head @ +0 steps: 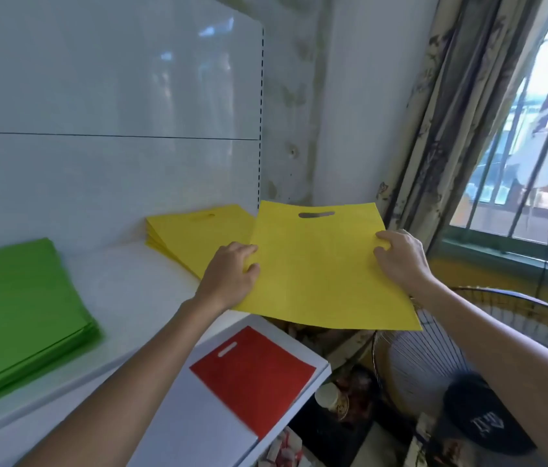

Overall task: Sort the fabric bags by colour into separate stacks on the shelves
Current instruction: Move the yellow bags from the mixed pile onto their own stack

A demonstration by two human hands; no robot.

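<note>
I hold a flat yellow fabric bag [319,264] level in the air, its cut-out handle pointing away from me. My left hand [232,274] pinches its left edge and my right hand [400,254] pinches its right edge. Just to its left a stack of yellow bags [191,237] lies at the right end of the upper white shelf [131,291]. A thick stack of green bags [20,308] occupies the shelf's left part. One red bag [252,375] lies on the lower shelf [198,426] below my left arm.
The held bag hangs past the shelf's right end, over a standing fan [434,358] with a black cap [481,419] on it. A curtain [451,129] and a barred window [535,146] are at the right. Clutter sits on the floor below.
</note>
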